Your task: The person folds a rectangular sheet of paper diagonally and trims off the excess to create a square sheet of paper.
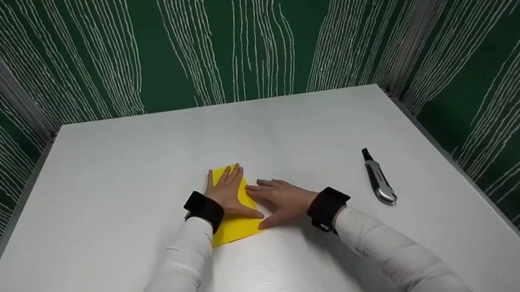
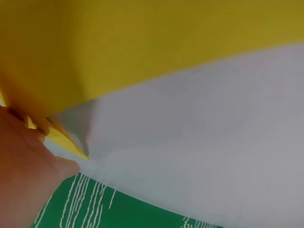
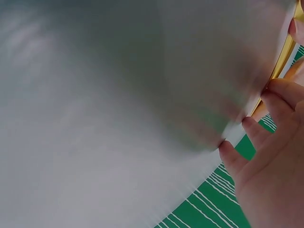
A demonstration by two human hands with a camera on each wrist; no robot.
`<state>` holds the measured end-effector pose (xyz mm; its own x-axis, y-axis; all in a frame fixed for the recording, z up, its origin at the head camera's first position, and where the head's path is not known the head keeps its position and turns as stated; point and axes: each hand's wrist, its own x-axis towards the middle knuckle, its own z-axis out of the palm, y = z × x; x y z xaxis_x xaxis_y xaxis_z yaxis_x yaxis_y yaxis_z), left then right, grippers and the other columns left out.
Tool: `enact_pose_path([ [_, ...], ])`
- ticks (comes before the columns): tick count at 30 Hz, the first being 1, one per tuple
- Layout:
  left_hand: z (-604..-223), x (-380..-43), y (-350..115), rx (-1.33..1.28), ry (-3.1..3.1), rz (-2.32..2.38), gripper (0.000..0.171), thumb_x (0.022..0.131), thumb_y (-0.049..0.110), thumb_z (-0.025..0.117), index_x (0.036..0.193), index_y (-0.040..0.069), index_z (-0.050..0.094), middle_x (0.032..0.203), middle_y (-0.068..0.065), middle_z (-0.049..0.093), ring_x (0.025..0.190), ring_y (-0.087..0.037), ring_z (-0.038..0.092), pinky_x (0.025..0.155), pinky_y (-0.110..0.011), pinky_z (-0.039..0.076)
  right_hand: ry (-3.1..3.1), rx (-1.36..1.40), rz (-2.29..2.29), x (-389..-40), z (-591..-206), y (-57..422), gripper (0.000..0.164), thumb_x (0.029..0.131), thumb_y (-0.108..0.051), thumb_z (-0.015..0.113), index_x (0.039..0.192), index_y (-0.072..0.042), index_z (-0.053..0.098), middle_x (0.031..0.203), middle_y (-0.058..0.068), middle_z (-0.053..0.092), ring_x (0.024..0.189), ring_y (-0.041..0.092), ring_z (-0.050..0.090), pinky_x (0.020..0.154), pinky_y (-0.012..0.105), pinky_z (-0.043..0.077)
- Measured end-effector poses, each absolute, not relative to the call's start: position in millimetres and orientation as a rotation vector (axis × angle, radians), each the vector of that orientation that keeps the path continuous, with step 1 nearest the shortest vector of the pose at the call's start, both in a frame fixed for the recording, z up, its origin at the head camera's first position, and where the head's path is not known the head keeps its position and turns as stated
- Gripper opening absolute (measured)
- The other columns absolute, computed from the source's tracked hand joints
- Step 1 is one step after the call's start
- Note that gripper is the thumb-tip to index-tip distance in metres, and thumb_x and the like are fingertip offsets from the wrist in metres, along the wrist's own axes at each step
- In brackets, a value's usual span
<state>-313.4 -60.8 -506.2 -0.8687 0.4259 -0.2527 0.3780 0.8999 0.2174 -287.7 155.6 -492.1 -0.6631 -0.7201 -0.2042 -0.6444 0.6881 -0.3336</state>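
Note:
A folded sheet of yellow paper [image 1: 243, 227] lies on the white table, with a crease line showing near its lower edge. Spread across the sheet, my left hand [image 1: 227, 194] presses on it with straight fingers and the thumb out to the right. My right hand [image 1: 285, 199] is at the paper's right edge, fingers extended and its thumb close to the left thumb. In the left wrist view the yellow paper [image 2: 142, 42] has a raised flap beside the hand. The right wrist view has the right fingertips [image 3: 230, 152] down at the tabletop, along the paper's thin edge.
To the right on the table [image 1: 108, 187] lies a grey and black utility knife [image 1: 379, 180]. Green walls [image 1: 244, 31] with white wavy lines stand at the back and both sides. A black band [image 1: 327, 208] circles each wrist.

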Motion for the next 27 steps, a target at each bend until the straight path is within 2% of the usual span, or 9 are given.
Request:
enact_pose_path([
  [7,-504,-311,-60,0.595,2.778,0.228,0.145,0.064,0.093,0.065,0.166,0.014,-0.001,0.176,-0.004,-0.004,0.165,-0.026,-0.001,0.128,-0.065,-0.009,2.586,-1.079,-0.278,-288,-493,155,0.098,0.088,-0.063,0.070,0.164,-0.018,0.027,0.172,-0.003,0.023,0.163,0.028,0.015,0.132,0.054,0.016],
  [14,-513,-313,-64,0.625,2.800,0.197,0.144,0.065,0.097,0.059,0.166,0.016,-0.005,0.175,-0.002,-0.009,0.165,-0.024,-0.004,0.129,-0.062,-0.009,2.579,-1.092,-0.190,-289,-494,155,0.099,0.089,-0.067,0.067,0.164,-0.020,0.023,0.173,-0.005,0.019,0.164,0.028,0.011,0.132,0.055,0.016],
  [18,-514,-311,-66,0.649,2.823,0.192,0.144,0.065,0.098,0.057,0.166,0.014,-0.002,0.176,-0.004,-0.006,0.165,-0.025,-0.001,0.130,-0.062,-0.006,2.582,-1.098,-0.163,-289,-496,155,0.099,0.089,-0.069,0.065,0.164,-0.021,0.022,0.173,-0.006,0.018,0.164,0.028,0.012,0.132,0.054,0.016],
  [23,-515,-307,-67,0.686,2.821,0.206,0.141,0.068,0.097,0.054,0.166,0.012,0.000,0.175,-0.006,-0.005,0.165,-0.026,0.001,0.130,-0.061,-0.007,2.589,-1.094,-0.147,-289,-497,156,0.101,0.088,-0.071,0.064,0.165,-0.022,0.020,0.174,-0.007,0.016,0.164,0.027,0.011,0.132,0.054,0.016],
  [27,-519,-304,-70,0.730,2.832,0.198,0.136,0.072,0.098,0.047,0.166,0.011,0.002,0.176,-0.007,-0.002,0.165,-0.025,0.001,0.131,-0.059,-0.005,2.578,-1.080,-0.201,-288,-496,158,0.102,0.088,-0.070,0.066,0.165,-0.022,0.021,0.174,-0.006,0.016,0.164,0.028,0.010,0.132,0.054,0.015],
])
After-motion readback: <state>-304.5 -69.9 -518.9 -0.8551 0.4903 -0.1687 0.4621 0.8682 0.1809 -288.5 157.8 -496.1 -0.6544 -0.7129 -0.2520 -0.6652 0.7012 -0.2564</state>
